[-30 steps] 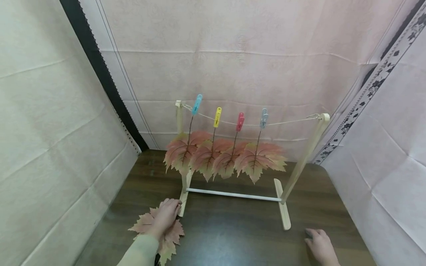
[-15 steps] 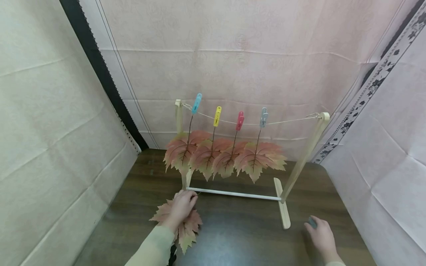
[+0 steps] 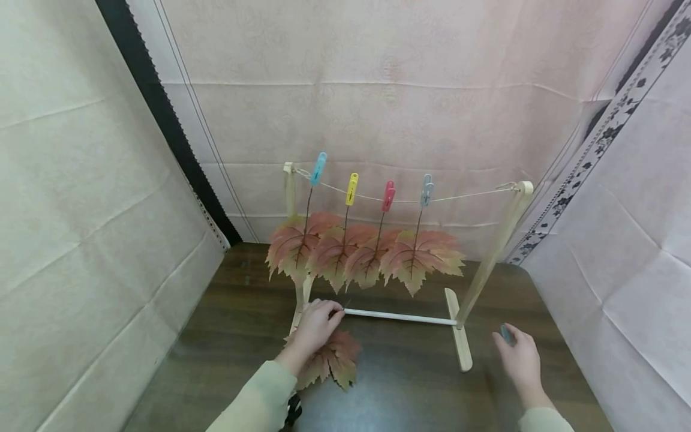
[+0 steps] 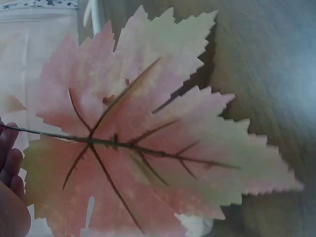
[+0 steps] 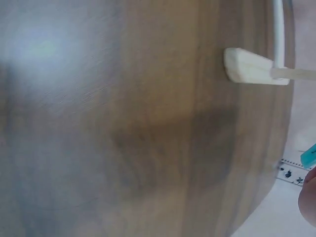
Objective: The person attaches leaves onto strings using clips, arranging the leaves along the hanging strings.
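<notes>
My left hand [image 3: 318,327] pinches the thin stem of a loose artificial maple leaf [image 4: 148,148], whose pink and yellow-green blade hangs below the hand. That hand is in front of the left end of the drying rack's white crossbar [image 3: 399,317]. Between the thumb and fingers of my right hand [image 3: 520,360] is a blue clothespin [image 3: 506,333], held right of the rack; its tip [image 5: 309,157] shows at the right wrist view's edge. On the rack's string [image 3: 469,197], several similar leaves [image 3: 421,258] hang by their stems from blue, yellow, pink [image 3: 388,197] and grey-blue clothespins.
The rack's wooden right post [image 3: 493,258] rises from a flat foot [image 3: 459,336] on the dark wooden table [image 3: 399,384]. Pale cloth walls [image 3: 388,108] close off the back and both sides. On the string, a bare stretch lies between the grey-blue clothespin and the right post.
My left hand has carried the loose leaf rightward and slightly up, from the rack's left foot to the crossbar. My right hand has risen a little with the clothespin.
</notes>
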